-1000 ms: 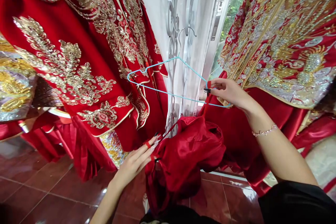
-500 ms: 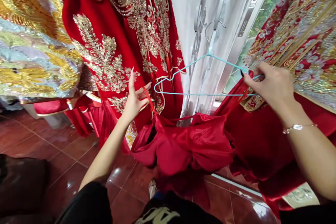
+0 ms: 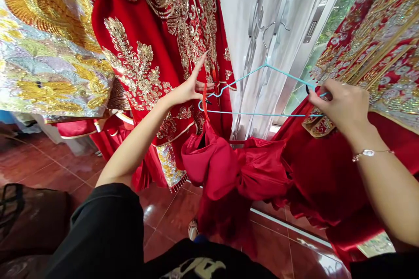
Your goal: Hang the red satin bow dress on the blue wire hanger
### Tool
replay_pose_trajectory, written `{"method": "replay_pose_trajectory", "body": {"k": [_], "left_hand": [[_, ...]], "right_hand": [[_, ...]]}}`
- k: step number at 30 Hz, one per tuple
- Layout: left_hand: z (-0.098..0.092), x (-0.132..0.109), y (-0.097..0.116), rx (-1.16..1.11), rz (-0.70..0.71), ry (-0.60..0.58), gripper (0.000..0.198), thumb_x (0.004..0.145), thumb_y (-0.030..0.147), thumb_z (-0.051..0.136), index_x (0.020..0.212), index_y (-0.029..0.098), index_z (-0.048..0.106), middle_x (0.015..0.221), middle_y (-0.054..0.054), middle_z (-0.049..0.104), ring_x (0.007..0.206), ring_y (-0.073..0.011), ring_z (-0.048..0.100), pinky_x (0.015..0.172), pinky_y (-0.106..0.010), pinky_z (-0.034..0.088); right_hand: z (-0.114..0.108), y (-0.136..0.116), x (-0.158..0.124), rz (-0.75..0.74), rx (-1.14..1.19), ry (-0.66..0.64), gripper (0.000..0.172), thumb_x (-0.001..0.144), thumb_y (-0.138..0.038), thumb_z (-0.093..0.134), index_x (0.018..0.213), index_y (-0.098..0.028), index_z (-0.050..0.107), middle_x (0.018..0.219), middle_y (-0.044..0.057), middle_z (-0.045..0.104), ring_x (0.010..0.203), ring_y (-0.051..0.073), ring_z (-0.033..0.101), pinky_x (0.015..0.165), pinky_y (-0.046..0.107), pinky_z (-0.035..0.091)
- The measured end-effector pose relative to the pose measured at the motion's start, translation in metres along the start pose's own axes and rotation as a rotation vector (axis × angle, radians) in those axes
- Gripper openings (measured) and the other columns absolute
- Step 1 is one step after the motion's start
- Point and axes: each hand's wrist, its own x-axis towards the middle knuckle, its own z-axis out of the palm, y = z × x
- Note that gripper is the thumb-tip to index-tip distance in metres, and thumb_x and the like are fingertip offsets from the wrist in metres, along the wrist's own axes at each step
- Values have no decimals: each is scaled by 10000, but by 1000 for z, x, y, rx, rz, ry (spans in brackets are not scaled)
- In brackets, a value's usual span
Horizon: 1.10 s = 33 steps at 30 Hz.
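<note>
Reddish-brown glazed floor tiles [image 3: 175, 216] are laid across the lower part of the room, from 7 to 5 o'clock, and a white threshold strip [image 3: 288, 226] is set along them at 5 o'clock. A sheer white curtain [image 3: 244, 52] is hung at 12 to 1 o'clock, beside a window frame with a metal latch [image 3: 316, 19]. Foliage is seen through the glass.

Three ceremonial garments are displayed: a red gown with gold embroidery [image 3: 157, 30] at 11 o'clock, a gold-and-pastel embroidered panel [image 3: 49, 65] at 10 o'clock, and a red-and-gold sequinned robe [image 3: 369, 48] at 2 o'clock. A dark bag [image 3: 26, 222] is placed at 8 o'clock.

One light-blue wire hanger [image 3: 262, 114] is held up at centre, its hook at 12 o'clock, clear of the curtain rail's view. A red satin garment [image 3: 229, 170] is bunched below it, and a narrow red strap [image 3: 204, 103] is raised at the hanger's left end.

The right hand [image 3: 340, 109] is closed on the hanger's right end, with red satin gathered in the grip. The left hand [image 3: 183, 91] is raised with its fingers extended, right beside the strap; whether the strap is pinched cannot be told.
</note>
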Motion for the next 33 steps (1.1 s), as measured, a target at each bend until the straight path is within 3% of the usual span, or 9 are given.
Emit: {"method": "replay_pose_trajectory", "body": {"k": [3,7,15,19,23,25,28,30,33], "left_hand": [[-9,-8,-10,121,54,-47,1164,737,188,786,1630,278,45,1687,-228,128,1210,-328,664,996,-429,563],[-16,-28,-16,222,61,19,1204,721,250,824,1634,269,39,1656,-245,239,1187,-345,675,944,-406,593],[11,3,17,329,180,-126,1064,789,215,716,1629,302,68,1701,-215,13,1105,-269,695,917,-415,579],[16,24,36,382,190,-242,1026,774,168,707,1620,228,128,1590,-245,372,978,-214,715,908,-395,561],[5,21,39,419,107,-307,826,755,178,754,1503,195,401,1166,-143,721,814,-177,711,796,-325,555],[-2,19,36,514,76,-142,577,800,205,740,1347,177,557,936,-63,738,748,-161,682,776,-305,537],[-9,12,32,696,26,425,141,924,228,629,1042,159,661,705,12,627,648,-125,586,763,-294,500],[-6,-2,32,721,58,670,123,973,235,560,916,162,641,662,31,565,621,-105,524,742,-279,478],[18,-47,34,647,248,558,201,980,288,531,832,173,604,736,8,595,676,-111,537,700,-264,463]], "right_hand": [[5,3,0,-10,-31,44,370,908,-483,520,805,-148,638,693,94,654,594,133,478,559,254,185],[8,3,0,-18,-33,12,367,916,-479,518,832,-145,646,713,102,667,619,137,497,563,255,194],[11,-2,-3,-28,52,6,336,917,-458,506,761,-169,579,627,64,580,576,127,414,559,248,205],[11,0,-8,-83,103,27,358,926,-477,488,722,-185,521,626,48,548,575,128,407,559,255,221],[14,-3,-16,-151,218,11,326,950,-451,456,758,-192,506,731,58,588,646,141,463,601,266,284],[15,-6,-20,-163,266,-13,296,958,-423,437,789,-193,516,788,64,600,677,149,475,618,271,304],[14,-9,-24,-120,267,-3,297,962,-423,432,837,-192,571,855,85,606,739,178,505,623,280,319],[10,-9,-30,-104,267,60,305,960,-434,455,952,-187,633,965,119,619,863,222,548,691,303,379],[5,-4,-52,-70,306,278,415,929,-426,529,1282,-218,592,1230,160,563,1142,316,530,922,475,426]]}}
